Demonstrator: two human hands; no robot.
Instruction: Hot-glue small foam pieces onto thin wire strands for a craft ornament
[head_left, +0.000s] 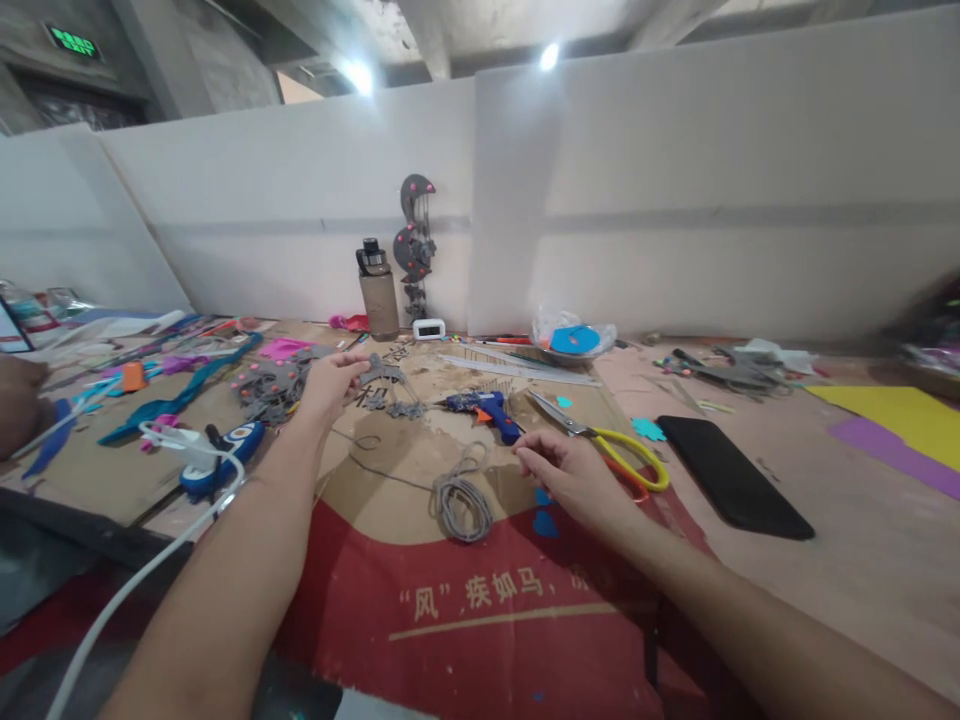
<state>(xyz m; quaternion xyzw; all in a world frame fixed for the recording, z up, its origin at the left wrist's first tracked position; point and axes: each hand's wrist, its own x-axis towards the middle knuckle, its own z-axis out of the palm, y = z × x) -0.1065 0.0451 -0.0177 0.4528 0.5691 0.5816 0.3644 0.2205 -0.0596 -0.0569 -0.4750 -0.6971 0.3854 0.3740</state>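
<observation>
My left hand (pixel 339 382) is closed, its fingertips pinching the edge of a curved grey felt piece (pixel 386 374). Small grey pieces (pixel 405 409) lie just below that felt. My right hand (pixel 564 472) hovers low over the board with thumb and fingers pressed together; whatever they hold, if anything, is too small to make out. Between the hands rests a coil of grey cord (pixel 463 510), its loose end trailing left toward my left wrist. Beyond it lies a blue glue gun (pixel 491 412). Scissors with yellow and orange handles (pixel 634 455) sit right beside my right hand.
A black phone (pixel 727 475) lies at right, near yellow sheets (pixel 892 415). At the back stand a bottle (pixel 379 300), a grey hanging ornament (pixel 414 240) and a small white clock (pixel 429 330). A white cable (pixel 142 580) crosses the left side. Another person's hand (pixel 19 405) shows far left.
</observation>
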